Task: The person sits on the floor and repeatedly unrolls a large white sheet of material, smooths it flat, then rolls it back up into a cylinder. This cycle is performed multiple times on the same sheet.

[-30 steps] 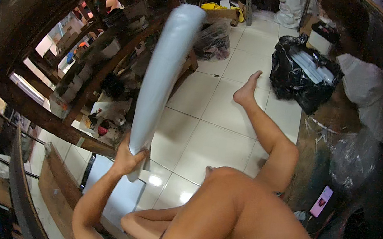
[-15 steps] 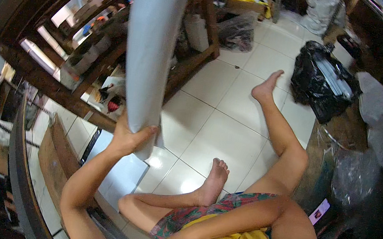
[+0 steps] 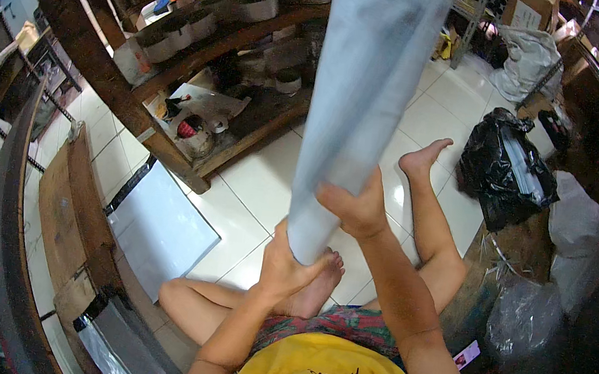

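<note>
A long, pale blue-grey roll of sheet material (image 3: 372, 84) stands up in front of me, its far end running out of the top of the view. Around its lower end is wrapped my left hand (image 3: 288, 264), thumb across the front. My right hand (image 3: 357, 205) grips the roll's right side a little higher, thumb pressed on its surface. The roll's underside and most fingertips are hidden behind it. Below it are my bare foot and my lap.
A flat white-blue sheet packet (image 3: 164, 226) lies on the tiles at left, beside a wooden board (image 3: 77, 204). A wooden shelf rack (image 3: 169, 149) stands beyond. At right are a black plastic bag (image 3: 492, 173) of folded pale sheets, clear plastic (image 3: 523, 312) and a phone (image 3: 468, 355).
My right hand has risen from my lap and taken hold of the roll. The roll and my left hand have moved right in the view, which has also shifted.
</note>
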`<state>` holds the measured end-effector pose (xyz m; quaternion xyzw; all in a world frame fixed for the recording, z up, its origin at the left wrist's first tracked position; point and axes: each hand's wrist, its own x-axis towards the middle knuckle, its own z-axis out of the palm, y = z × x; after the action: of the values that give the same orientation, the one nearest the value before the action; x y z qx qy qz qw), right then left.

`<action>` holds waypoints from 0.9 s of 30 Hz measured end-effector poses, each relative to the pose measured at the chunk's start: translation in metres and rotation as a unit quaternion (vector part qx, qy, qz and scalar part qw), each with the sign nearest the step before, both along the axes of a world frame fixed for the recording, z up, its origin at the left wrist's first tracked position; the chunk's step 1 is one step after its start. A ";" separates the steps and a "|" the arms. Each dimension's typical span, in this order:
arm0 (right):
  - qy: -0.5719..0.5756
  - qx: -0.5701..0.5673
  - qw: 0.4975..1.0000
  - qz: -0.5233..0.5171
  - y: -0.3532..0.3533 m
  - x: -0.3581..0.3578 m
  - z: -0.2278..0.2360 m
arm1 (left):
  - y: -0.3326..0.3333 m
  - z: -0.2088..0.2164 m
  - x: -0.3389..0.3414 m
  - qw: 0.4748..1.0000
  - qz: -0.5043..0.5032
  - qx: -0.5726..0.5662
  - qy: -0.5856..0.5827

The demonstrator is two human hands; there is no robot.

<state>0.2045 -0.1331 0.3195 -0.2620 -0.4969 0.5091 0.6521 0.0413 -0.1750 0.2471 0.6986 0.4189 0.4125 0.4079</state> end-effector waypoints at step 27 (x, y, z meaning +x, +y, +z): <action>0.193 0.182 0.912 0.313 0.006 0.018 0.042 | 0.015 0.034 -0.032 0.940 -0.306 -0.149 0.021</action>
<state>0.2224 -0.1271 0.3611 0.1341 -0.5020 0.6283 0.5790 0.0092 -0.1601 0.2810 0.7327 0.2499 0.1856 0.6052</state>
